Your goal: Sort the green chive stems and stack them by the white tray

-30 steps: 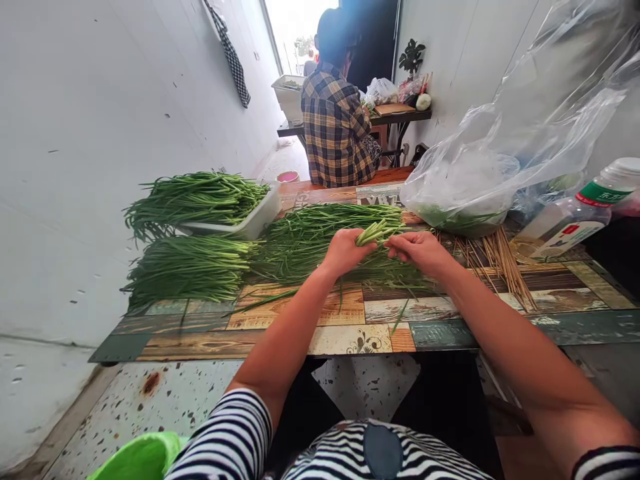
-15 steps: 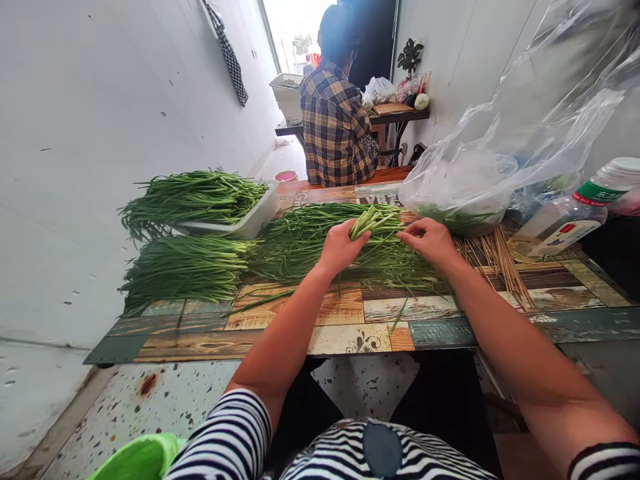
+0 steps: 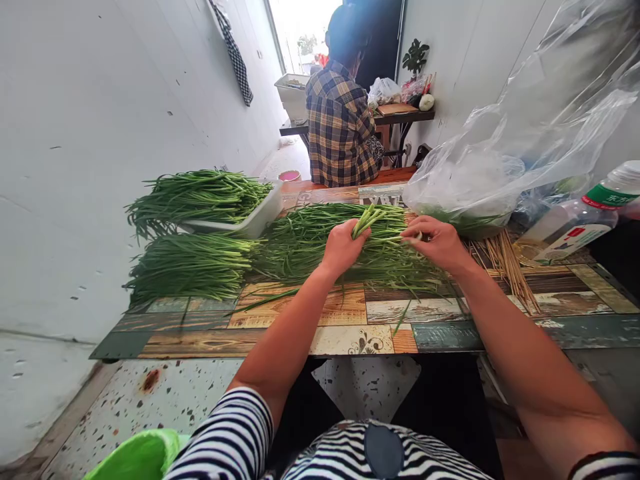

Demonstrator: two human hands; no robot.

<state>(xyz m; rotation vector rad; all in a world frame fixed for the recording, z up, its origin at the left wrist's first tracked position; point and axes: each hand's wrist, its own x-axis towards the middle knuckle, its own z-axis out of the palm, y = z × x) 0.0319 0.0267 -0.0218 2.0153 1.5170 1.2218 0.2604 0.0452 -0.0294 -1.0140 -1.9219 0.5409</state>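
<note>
My left hand is closed round a small bunch of garlic chives, its pale stem ends pointing up and to the right. To the right of it, my right hand has thumb and fingers pinched on the pale end of a chive stalk. Beneath both hands spreads a loose heap of chives. A neater pile of chives lies at the table's left, stems facing right. Behind that pile, more chives fill and overhang a white tray.
Thin wooden sticks lie right of my right hand. Beyond them are a clear plastic bag with greens and a leaning plastic bottle. A person in a plaid shirt sits past the table. A green bin stands lower left.
My right hand has closed on a stalk end, where its fingertips were at the stem tips before. My left hand keeps its bunch. The whole view has shifted slightly.
</note>
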